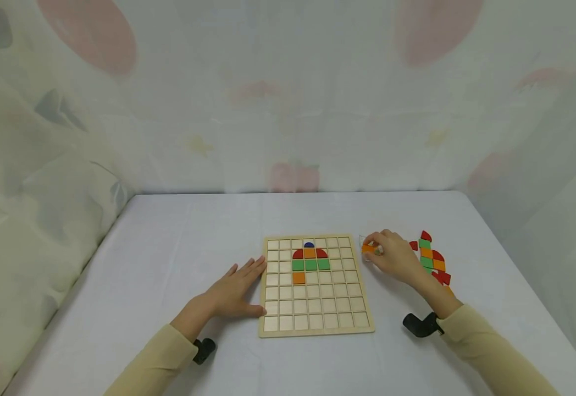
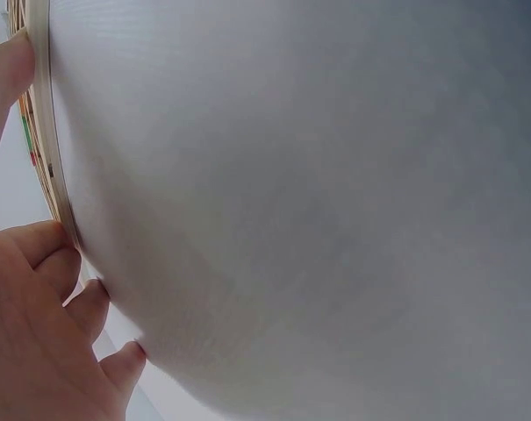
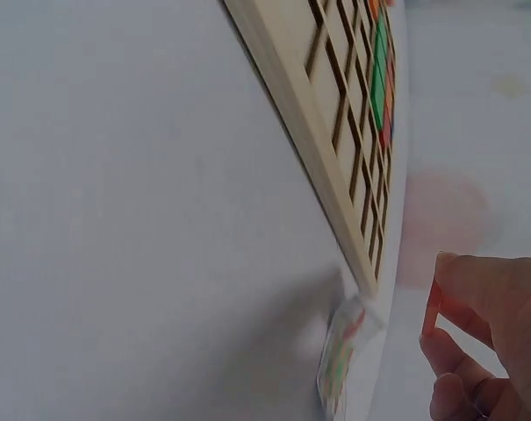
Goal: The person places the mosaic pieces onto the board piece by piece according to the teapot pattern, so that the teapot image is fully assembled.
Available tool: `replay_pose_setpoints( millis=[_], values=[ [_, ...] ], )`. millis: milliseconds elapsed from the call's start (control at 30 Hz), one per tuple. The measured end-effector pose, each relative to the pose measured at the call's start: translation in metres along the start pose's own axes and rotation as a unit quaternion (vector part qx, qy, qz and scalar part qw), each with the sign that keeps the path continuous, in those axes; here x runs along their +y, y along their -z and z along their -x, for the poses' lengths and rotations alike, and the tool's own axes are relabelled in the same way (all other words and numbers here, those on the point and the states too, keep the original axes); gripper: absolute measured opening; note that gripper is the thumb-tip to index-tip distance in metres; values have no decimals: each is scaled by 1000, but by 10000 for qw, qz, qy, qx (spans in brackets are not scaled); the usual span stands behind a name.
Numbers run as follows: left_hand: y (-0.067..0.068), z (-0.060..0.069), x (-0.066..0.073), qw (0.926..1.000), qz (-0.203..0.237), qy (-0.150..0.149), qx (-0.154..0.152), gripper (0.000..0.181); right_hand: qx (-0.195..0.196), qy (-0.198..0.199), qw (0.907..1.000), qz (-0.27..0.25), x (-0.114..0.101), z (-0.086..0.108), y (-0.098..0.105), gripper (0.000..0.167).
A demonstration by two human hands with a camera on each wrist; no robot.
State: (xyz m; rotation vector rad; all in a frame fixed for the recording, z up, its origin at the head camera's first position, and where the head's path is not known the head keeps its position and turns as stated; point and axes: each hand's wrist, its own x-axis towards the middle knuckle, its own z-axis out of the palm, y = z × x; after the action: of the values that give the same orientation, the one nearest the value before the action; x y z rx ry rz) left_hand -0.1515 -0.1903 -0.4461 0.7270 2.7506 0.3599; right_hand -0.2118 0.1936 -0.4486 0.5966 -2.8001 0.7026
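A wooden grid board [image 1: 316,325] lies on the white table, with a blue piece, red curved pieces, a row of green squares and orange squares in its upper cells. Along its left edge my left hand [image 1: 236,291] rests with fingers spread, thumb and fingertips touching the frame. Just beyond the board's right edge, my right hand [image 1: 396,258] pinches an orange piece [image 1: 369,249] between thumb and finger. The right wrist view shows that thin piece [image 3: 432,305] held edge-on in the right hand [image 3: 493,329].
Loose red, green and orange pieces [image 1: 426,253] lie right of the right hand, partly behind its wrist. A clear item with coloured marks [image 3: 340,360] lies near the board's corner in the right wrist view. A patterned cloth [image 1: 288,110] hangs behind the table.
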Motion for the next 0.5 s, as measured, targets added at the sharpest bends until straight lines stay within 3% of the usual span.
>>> replay_pose_setpoints(
  millis=[233,500],
  values=[
    [0,0,0,10000,26,12,-19,100,-23,590,9982,-55,-20,4,-13,20],
    [0,-1,0,9999,25,-99,98,100,-605,524,9966,-170,-42,3,-23,23]
  ],
)
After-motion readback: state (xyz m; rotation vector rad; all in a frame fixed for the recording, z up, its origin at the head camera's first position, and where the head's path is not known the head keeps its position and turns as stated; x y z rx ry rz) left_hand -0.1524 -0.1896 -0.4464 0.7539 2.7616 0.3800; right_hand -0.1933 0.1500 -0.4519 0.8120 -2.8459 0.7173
